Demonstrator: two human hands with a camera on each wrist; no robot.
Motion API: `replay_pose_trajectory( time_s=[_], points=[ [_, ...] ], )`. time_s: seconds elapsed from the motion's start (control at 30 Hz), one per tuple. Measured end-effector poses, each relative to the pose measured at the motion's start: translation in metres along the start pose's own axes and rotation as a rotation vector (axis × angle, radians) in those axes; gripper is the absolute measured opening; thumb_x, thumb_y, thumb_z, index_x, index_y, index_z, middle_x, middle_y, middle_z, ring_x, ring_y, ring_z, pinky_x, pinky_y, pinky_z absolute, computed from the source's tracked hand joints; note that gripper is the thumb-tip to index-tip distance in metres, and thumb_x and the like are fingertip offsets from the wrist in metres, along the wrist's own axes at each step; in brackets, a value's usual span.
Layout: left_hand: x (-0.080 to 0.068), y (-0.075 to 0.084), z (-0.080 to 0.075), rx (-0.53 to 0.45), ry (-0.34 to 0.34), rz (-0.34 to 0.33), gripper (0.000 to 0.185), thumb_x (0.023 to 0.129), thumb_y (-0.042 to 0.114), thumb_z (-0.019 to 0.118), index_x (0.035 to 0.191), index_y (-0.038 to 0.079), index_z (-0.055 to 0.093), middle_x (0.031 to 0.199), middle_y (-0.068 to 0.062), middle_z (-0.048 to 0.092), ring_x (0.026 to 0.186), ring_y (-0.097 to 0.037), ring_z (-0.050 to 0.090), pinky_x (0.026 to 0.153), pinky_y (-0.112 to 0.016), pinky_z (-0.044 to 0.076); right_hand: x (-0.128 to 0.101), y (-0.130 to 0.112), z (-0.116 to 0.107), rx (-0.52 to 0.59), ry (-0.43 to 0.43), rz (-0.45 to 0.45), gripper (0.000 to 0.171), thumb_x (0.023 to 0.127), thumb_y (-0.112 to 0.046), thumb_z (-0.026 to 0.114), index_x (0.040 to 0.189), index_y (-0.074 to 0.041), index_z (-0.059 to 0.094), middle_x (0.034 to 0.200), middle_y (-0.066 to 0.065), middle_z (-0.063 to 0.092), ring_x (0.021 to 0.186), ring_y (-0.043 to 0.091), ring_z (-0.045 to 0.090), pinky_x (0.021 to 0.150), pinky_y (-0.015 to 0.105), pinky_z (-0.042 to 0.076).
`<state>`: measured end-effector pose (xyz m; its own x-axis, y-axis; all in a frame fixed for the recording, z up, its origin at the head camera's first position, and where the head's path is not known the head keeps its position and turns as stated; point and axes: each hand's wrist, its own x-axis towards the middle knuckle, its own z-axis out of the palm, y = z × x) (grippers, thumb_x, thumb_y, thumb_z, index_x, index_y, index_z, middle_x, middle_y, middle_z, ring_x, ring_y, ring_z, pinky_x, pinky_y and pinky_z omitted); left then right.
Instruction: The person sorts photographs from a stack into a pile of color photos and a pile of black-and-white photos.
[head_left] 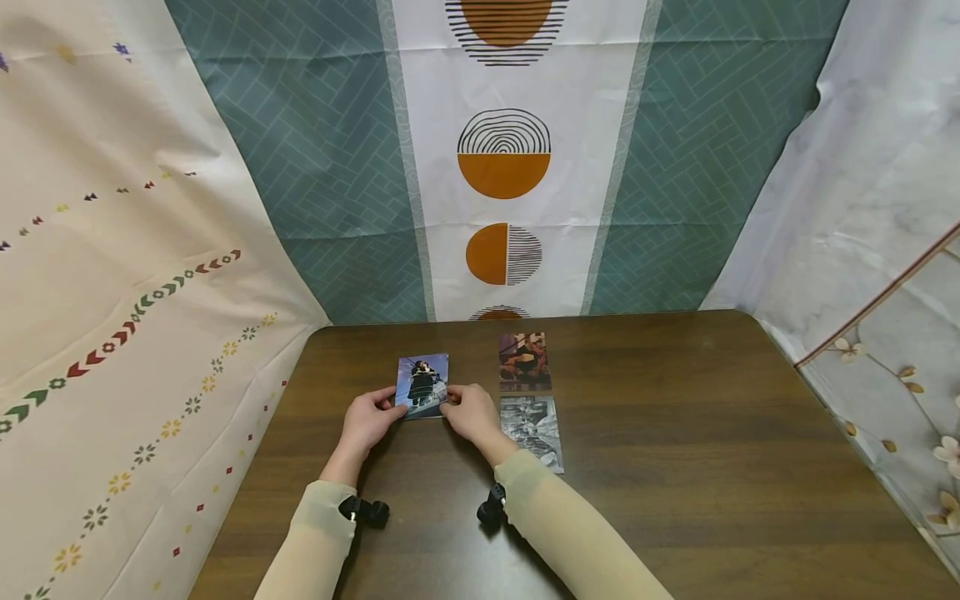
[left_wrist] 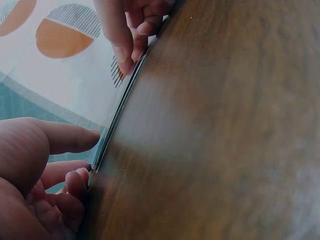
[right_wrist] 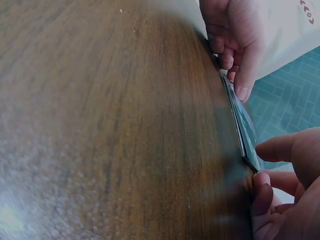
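Patterned cloths hang on three sides of a dark brown wooden table (head_left: pixel 675 433): a cream one with small flowers and chevrons at nine o'clock, a teal and white one with orange half-circles at twelve, and a pale marbled one at three.

Near the far middle of the table, at about eleven o'clock from the person's forearms, both hands meet on a thin stack of glossy photo prints with a bluish picture of two figures on top (head_left: pixel 423 385). The left hand (head_left: pixel 369 422) pinches the stack's lower left corner, thumb on top and fingers curled beneath. The right hand (head_left: pixel 471 412) pinches the lower right corner the same way. Both wrist views show the stack edge-on (left_wrist: pixel 116 122) (right_wrist: pixel 239 125), its near edge lifted off the wood between thumbs and fingertips, which looks like a way of keeping the sheets squared together.

Just to the right of the stack, at one o'clock, a reddish-brown photo print (head_left: pixel 524 361) lies flat. Directly below it, nearer the person, a black-and-white photo print (head_left: pixel 534 429) also lies flat, partly covered by the right sleeve. The two sit in a neat column, edges almost touching, apart from the stack.

Small black camera mounts (head_left: pixel 365 510) sit at each wrist.
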<state>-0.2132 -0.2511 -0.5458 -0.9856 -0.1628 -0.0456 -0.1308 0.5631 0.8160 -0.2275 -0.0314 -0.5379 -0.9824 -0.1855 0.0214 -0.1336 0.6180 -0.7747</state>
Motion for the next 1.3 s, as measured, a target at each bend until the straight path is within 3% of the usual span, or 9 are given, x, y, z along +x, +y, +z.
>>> replay_pose_trajectory(
  time_s=[0.87, 1.3],
  points=[
    [-0.0014, -0.0013, -0.0012, -0.056, -0.004, -0.015, 0.051, 0.095, 0.015, 0.081, 0.141, -0.003, 0.067, 0.095, -0.007, 0.058, 0.084, -0.022, 0.050, 0.067, -0.030, 0.038, 0.0003, 0.0007, -0.0007, 0.016, -0.013, 0.006, 0.040, 0.099, -0.021, 0.074, 0.138, -0.013, 0.075, 0.118, 0.003, 0.078, 0.113, 0.028, 0.071, 0.095, 0.047, 0.056],
    [-0.0041, -0.0014, -0.0028, -0.104, -0.010, -0.013, 0.052, 0.096, 0.014, 0.080, 0.143, -0.002, 0.066, 0.098, -0.008, 0.060, 0.081, -0.019, 0.050, 0.065, -0.027, 0.038, -0.0031, 0.0001, 0.0008, 0.089, -0.002, 0.032, 0.040, 0.100, -0.021, 0.073, 0.139, -0.013, 0.074, 0.120, 0.003, 0.078, 0.116, 0.028, 0.071, 0.094, 0.048, 0.055]
  ],
)
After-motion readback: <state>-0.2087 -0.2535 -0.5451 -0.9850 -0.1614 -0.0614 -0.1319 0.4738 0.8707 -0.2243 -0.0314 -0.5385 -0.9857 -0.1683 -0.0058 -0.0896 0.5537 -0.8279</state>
